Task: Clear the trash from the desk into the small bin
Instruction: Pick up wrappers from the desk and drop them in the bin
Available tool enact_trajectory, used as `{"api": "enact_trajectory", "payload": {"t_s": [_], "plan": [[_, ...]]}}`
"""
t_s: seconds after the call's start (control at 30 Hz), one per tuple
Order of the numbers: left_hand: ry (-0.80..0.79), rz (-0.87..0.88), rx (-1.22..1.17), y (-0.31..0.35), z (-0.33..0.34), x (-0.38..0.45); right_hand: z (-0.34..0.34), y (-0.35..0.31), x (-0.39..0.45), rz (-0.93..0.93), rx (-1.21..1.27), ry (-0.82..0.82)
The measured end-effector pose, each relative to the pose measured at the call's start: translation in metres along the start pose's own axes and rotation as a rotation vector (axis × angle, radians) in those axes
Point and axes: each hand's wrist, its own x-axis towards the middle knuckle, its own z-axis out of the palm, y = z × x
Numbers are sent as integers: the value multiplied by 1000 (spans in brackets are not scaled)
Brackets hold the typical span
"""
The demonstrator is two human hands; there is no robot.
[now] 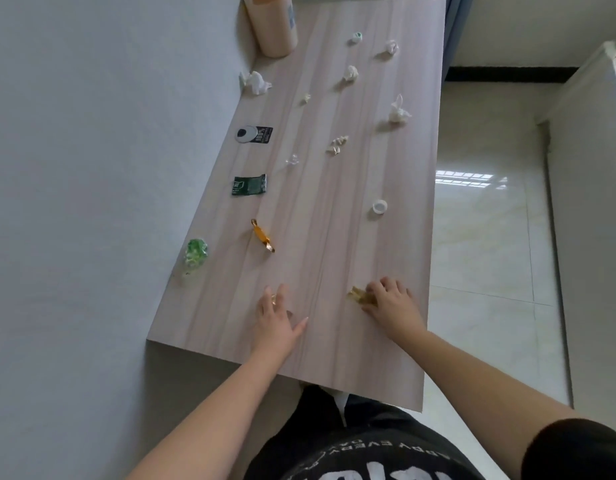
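Note:
Trash lies scattered over the wooden desk point(334, 237). My right hand point(391, 303) rests near the front right, its fingers closing on a gold wrapper point(358, 295). My left hand point(277, 315) lies flat with fingers spread over a small shiny scrap point(274, 299). Farther off sit a gold candy wrapper point(263, 236), a green crumpled wrapper point(195, 252), a dark green packet point(249, 185), a black and white label point(254, 134), a white cap point(379, 206) and several crumpled tissues point(398, 112). The peach-coloured small bin point(273, 24) stands at the far left corner.
A grey wall point(92, 168) runs along the desk's left side. To the right lie a glossy tiled floor point(490, 254) and a white cabinet point(597, 168). The desk's front edge is just above my lap.

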Motion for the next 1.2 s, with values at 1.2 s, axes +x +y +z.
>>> {"api": "enact_trajectory", "payload": {"t_s": [1.2], "plan": [[51,114,-14,-42,-19,-13,-50,-68,8,296,1134,-115]]}}
